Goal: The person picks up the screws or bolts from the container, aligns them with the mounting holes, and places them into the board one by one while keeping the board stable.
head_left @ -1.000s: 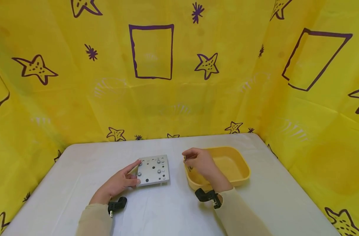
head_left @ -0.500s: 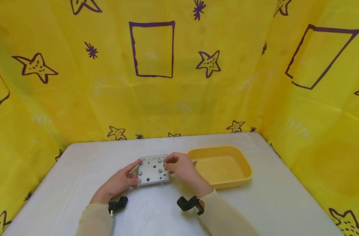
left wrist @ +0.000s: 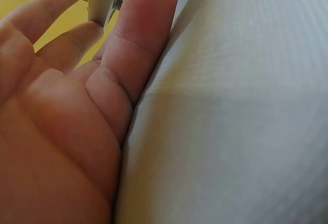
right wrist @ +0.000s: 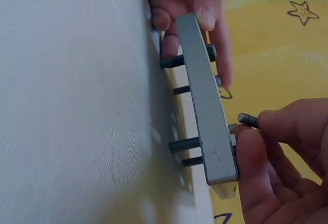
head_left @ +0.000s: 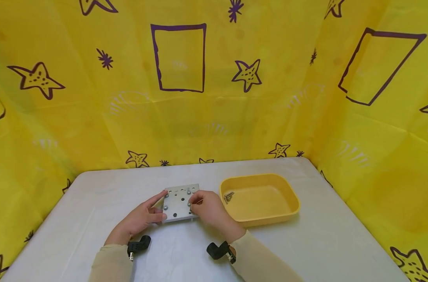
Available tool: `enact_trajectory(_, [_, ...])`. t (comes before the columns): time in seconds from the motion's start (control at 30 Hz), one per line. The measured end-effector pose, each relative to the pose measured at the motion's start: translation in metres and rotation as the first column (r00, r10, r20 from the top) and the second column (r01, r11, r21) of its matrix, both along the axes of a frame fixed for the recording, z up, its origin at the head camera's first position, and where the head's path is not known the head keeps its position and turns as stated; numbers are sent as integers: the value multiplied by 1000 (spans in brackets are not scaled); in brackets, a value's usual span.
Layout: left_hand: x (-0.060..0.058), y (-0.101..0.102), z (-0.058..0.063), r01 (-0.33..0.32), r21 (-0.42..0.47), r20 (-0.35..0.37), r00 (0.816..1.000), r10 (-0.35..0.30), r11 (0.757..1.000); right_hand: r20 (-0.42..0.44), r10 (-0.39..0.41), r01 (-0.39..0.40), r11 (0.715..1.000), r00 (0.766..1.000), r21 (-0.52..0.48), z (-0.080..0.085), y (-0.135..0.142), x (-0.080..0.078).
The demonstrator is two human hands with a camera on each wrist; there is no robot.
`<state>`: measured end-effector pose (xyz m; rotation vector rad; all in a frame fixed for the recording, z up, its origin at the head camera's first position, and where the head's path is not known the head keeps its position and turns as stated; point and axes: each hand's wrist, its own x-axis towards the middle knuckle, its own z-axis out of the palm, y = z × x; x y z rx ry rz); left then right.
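A square grey metal plate (head_left: 177, 201) with many holes lies over the table, several bolts set through it. In the right wrist view their threaded shanks (right wrist: 184, 144) stick out from the underside. My left hand (head_left: 138, 219) grips the plate's left edge, one finger near the far corner and the thumb near the front one. Over the plate's right side, my right hand (head_left: 211, 211) pinches a small bolt (right wrist: 248, 120) between fingertips. Its threaded end shows, apart from the plate's face; the head is hidden. In the left wrist view, fingers (left wrist: 138, 39) cover most of the plate.
Right of the plate stands a shallow yellow tray (head_left: 295, 205) with several loose bolts (head_left: 229, 197) at its left end. A white cloth covers the table (head_left: 178, 250). Yellow patterned curtains (head_left: 214, 117) enclose the back and sides.
My right hand has moved left from the tray to the plate, then slightly toward its front right, carrying the small bolt. The left hand keeps its hold on the plate.
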<state>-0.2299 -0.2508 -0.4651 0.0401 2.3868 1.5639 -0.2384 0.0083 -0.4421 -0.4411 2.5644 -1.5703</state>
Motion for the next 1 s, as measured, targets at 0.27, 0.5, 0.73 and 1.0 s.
enact_trajectory(0.27, [1,1,0,-7,7,14,1000,7,1000,-17,29,-28,999,999,45,3,0,3])
enact_trajectory(0.5, [2,1,0,-8,7,15,1000,8,1000,-35,47,-44,994,998,95,2,-1,4])
enact_trajectory(0.73, [1,1,1,-7,4,13,1000,7,1000,-31,46,-43,993,998,110,3,-2,4])
enact_trajectory(1.0, [1,1,0,-15,8,11,1000,14,1000,-42,52,-46,991,998,128,2,-1,5])
